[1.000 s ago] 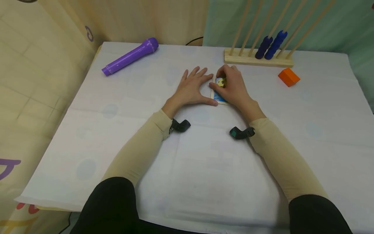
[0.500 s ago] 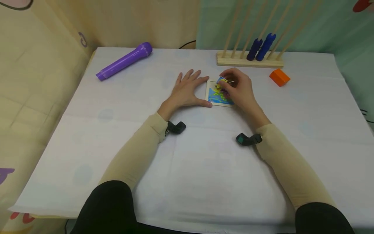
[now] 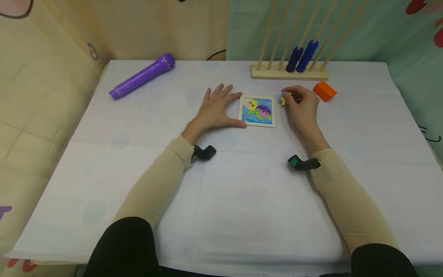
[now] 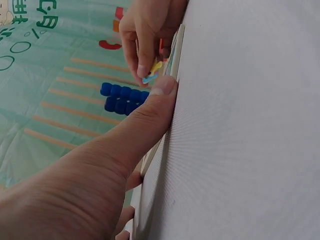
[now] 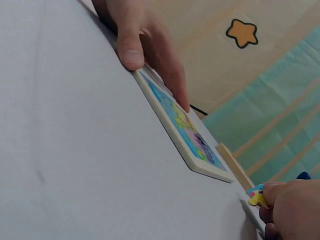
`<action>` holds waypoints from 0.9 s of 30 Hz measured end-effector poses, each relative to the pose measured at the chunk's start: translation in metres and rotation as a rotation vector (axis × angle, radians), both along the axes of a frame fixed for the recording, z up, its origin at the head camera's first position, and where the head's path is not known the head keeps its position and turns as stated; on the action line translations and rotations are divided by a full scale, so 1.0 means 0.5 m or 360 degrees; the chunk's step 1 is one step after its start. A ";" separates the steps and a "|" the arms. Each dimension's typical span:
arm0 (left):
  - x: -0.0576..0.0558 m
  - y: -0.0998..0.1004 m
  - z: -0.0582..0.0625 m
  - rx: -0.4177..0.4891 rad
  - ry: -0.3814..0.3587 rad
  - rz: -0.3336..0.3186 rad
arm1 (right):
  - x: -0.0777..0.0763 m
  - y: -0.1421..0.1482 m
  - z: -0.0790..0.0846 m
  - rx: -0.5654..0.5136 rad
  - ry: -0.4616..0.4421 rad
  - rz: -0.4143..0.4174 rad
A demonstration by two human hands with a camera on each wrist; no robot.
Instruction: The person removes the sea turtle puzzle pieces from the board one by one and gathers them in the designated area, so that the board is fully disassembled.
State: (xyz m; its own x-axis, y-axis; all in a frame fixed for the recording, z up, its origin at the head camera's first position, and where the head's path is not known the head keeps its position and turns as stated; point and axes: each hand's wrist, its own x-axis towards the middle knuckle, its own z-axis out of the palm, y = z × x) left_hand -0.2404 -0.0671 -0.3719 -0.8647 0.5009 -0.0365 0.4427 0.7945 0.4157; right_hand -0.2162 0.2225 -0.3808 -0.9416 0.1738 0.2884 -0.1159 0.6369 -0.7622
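A small square picture puzzle with a yellow and purple sea-creature picture lies flat in its pale frame. My left hand is spread beside it, the thumb and index fingertip touching the frame's left corners. To the right of the frame, my right hand pinches a small blue-and-yellow puzzle piece between thumb and fingers. In the right wrist view this piece is held tilted just off the cloth, showing part of a yellow face. The left wrist view shows my left thumb against the frame's edge.
An orange block sits right beside my right hand. Behind stands a wooden bead rack with tall rods and dark blue beads. A purple toy microphone lies at the back left. White cloth covers the table.
My right hand lifted the piece from over the puzzle and moved right, past the frame's edge, still pinching it. The whole picture is now uncovered. My left hand stays at the frame.
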 end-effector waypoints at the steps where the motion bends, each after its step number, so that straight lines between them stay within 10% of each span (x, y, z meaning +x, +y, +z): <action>1: -0.001 0.000 0.000 0.0004 0.0001 0.0000 | 0.000 0.004 0.000 0.0029 -0.0009 0.0004; 16: -0.001 0.006 0.003 0.0014 0.0002 -0.0029 | -0.002 0.007 -0.010 0.0256 0.0148 -0.0074; 27: 0.003 -0.002 0.000 0.0034 0.0002 -0.0020 | 0.006 -0.055 -0.007 0.0243 0.0243 0.0311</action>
State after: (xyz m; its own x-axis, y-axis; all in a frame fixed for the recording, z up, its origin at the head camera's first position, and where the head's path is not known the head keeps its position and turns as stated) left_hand -0.2391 -0.0680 -0.3720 -0.8584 0.5124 -0.0244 0.4532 0.7799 0.4317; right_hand -0.2129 0.1949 -0.3841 -0.8965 -0.0632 0.4385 -0.3540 0.6973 -0.6233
